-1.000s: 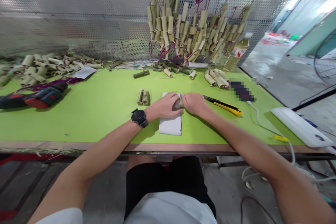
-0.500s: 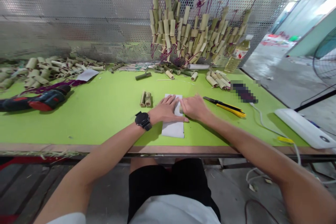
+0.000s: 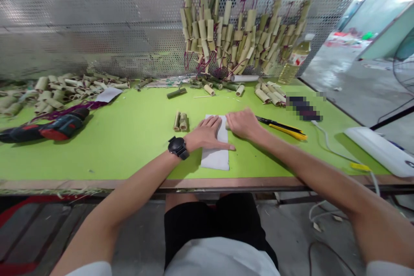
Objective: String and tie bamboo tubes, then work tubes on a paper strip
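Note:
A white strip of paper or cloth (image 3: 216, 160) lies lengthwise on the green tabletop in front of me. Pressing it down from the left is my left hand (image 3: 208, 133), flat, with the thumb spread out to the right. At the strip's right edge my right hand (image 3: 242, 123) is closed around a short bamboo piece (image 3: 227, 125); only its pale end shows beside the fingers. Two short bamboo tubes (image 3: 180, 121) stand close together left of the strip. Just right of my right hand lies a yellow and black utility knife (image 3: 286, 130).
A cordless drill (image 3: 61, 126) and a heap of bamboo pieces (image 3: 51, 90) occupy the left. Strung bamboo tubes (image 3: 233, 34) hang on the perforated metal panel behind. An oil bottle (image 3: 295, 62), a blurred-out dark object (image 3: 302, 108) and a white cabled device (image 3: 378, 148) are on the right.
My right hand has slid slightly away from me along the strip's right edge, with the bamboo piece in it. My left hand stays flat on the strip. The view has shifted a little.

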Available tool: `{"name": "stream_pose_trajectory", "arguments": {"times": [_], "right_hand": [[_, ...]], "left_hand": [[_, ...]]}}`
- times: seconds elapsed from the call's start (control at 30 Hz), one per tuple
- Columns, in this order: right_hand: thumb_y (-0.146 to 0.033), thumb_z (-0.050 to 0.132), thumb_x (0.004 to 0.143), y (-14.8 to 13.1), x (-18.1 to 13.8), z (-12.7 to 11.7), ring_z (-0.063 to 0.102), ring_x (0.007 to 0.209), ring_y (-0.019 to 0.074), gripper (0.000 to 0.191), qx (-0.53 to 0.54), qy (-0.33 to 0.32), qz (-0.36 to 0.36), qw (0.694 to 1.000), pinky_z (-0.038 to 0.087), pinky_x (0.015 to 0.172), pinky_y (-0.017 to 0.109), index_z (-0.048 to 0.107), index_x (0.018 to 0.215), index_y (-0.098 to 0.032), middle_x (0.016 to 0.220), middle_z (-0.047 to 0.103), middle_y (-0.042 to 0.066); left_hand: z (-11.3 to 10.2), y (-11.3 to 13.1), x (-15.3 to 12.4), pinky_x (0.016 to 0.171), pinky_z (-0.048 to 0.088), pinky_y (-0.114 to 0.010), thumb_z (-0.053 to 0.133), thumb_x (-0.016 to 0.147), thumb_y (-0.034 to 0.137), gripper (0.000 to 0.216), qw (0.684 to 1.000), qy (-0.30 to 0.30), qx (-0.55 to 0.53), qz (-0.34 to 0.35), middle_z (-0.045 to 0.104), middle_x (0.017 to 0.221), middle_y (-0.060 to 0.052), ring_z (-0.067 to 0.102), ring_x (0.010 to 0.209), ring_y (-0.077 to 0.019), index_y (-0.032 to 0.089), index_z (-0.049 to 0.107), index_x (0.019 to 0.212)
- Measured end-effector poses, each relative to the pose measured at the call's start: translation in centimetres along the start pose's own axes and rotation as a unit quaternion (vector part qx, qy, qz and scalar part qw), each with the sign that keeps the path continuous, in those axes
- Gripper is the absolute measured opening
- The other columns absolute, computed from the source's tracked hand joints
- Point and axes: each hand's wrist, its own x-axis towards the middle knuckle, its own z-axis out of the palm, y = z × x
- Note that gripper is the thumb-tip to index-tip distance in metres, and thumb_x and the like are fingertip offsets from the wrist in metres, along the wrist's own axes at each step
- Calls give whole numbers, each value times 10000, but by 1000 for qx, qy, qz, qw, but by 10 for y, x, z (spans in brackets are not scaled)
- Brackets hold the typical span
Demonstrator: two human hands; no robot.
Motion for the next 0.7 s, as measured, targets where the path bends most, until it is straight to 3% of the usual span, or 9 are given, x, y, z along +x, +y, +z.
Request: {"name": "stream_pose_trajectory", "arguments": {"times": [0.1,0.3,0.47,0.6,0.7], "right_hand": [[-287,256,1116,0,-2,0,567,618,219,564,9,-14,-35,999,301,702,381,762,931,-122,859,778,158],[-316,219,1134,4,1,0,625,657,235,610,0,-17,26,1000,308,642,355,771,992,-99,901,783,189],[-334,232,1140,-3,-5,-3,677,731,248,606,1,-25,-17,1000,293,628,354,779,1000,-112,975,804,199],[-295,229,1129,2,0,-6,654,678,241,603,-12,-27,37,999,289,604,349,775,985,-83,944,797,210],[-314,231,1134,1,-4,-4,640,644,218,605,20,-26,-2,999,313,615,344,773,968,-103,929,796,189]], "left_hand": [[1,0,0,1358,88,-528,482,775,992,1350,1000,4,5,18,70,1812,-170,29,1688,-374,109,147,1740],[2,-1,1,1353,80,-556,493,771,983,1332,1000,10,-2,16,62,1818,-141,33,1688,-378,155,125,1747],[0,-3,1,1358,76,-531,502,778,967,1322,999,7,8,30,84,1814,-162,42,1690,-362,121,167,1737],[-1,-1,0,1355,80,-551,514,764,987,1372,1000,2,2,17,53,1816,-164,44,1685,-391,113,125,1747],[-1,-2,0,1353,97,-556,508,770,985,1345,1000,4,5,19,94,1814,-166,69,1683,-394,121,162,1742]]}}
